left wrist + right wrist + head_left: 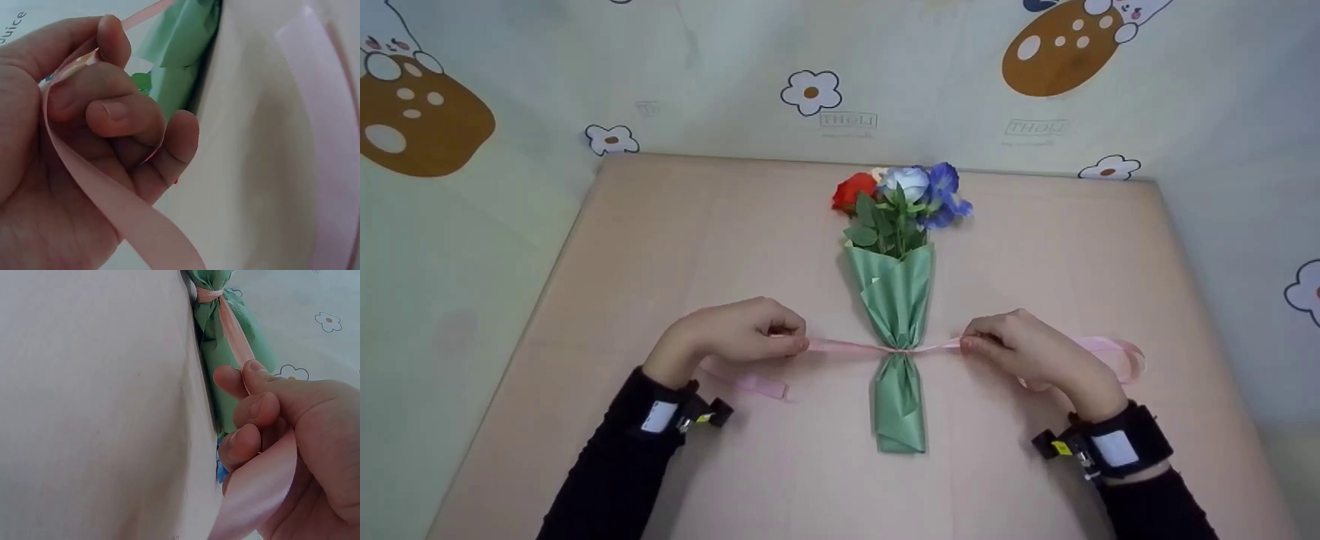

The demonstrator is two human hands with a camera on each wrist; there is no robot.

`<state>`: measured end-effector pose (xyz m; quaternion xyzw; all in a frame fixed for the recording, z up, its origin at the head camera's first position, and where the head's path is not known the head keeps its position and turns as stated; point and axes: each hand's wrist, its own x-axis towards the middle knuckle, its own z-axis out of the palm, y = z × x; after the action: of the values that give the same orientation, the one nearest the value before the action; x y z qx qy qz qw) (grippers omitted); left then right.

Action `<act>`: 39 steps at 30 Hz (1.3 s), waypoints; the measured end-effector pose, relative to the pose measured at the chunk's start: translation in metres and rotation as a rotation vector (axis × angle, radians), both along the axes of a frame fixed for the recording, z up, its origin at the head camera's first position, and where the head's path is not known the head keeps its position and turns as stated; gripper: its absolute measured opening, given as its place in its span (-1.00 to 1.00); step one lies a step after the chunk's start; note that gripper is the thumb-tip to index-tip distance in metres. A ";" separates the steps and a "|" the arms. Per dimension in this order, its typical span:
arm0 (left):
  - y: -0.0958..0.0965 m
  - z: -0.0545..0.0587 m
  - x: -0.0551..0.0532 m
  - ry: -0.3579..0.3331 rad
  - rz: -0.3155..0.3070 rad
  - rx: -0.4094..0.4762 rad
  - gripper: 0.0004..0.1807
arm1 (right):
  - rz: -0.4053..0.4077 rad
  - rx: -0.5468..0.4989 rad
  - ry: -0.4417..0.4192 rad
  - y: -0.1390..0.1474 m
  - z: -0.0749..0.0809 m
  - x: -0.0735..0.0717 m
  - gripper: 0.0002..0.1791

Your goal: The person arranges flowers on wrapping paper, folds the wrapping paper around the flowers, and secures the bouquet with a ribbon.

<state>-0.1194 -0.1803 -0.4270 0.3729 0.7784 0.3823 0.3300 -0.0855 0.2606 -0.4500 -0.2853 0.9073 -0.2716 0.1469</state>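
Observation:
A bouquet wrapped in green paper [891,289] lies on the table with red, pale blue and blue-violet flowers [906,182] at its far end. Round its narrow waist runs a pink ribbon [847,346], stretched out to both sides. My left hand [735,330] pinches one length of it between thumb and forefinger, and the ribbon's tail [121,208] crosses the palm. On the other side, my right hand [1027,349] pinches the opposite length; its tail [259,486] hangs in a loop past the fingers. In the right wrist view the ribbon cinches the paper tightly.
The table [810,487] has a pale pinkish cover. Behind it hangs a light cloth [720,75] printed with flowers and brown spotted shapes. One ribbon end [765,386] lies beside the left hand, and a loop [1125,356] rests right of the right hand.

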 end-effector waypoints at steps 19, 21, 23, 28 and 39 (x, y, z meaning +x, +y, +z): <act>0.000 0.010 -0.005 -0.093 0.198 0.497 -0.71 | -0.039 -0.029 0.037 0.008 0.013 -0.005 -0.86; 0.003 0.009 -0.006 -0.077 0.221 0.575 -0.69 | -0.051 -0.026 0.037 0.010 0.015 -0.005 -0.85; 0.008 0.009 -0.007 -0.050 0.243 0.648 -0.68 | -0.075 -0.017 0.028 0.012 0.018 -0.005 -0.84; 0.023 0.010 -0.007 -0.062 0.328 0.785 -0.53 | -0.146 -0.003 0.010 0.015 0.031 -0.005 -0.83; 0.062 0.020 -0.013 -0.125 0.404 0.953 -0.79 | -0.142 -0.099 0.131 0.016 0.058 -0.016 -0.92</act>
<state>-0.1322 -0.1179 -0.4074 0.3006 0.5530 0.7719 0.0891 -0.1019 0.2768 -0.3920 -0.2444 0.9184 -0.3064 0.0535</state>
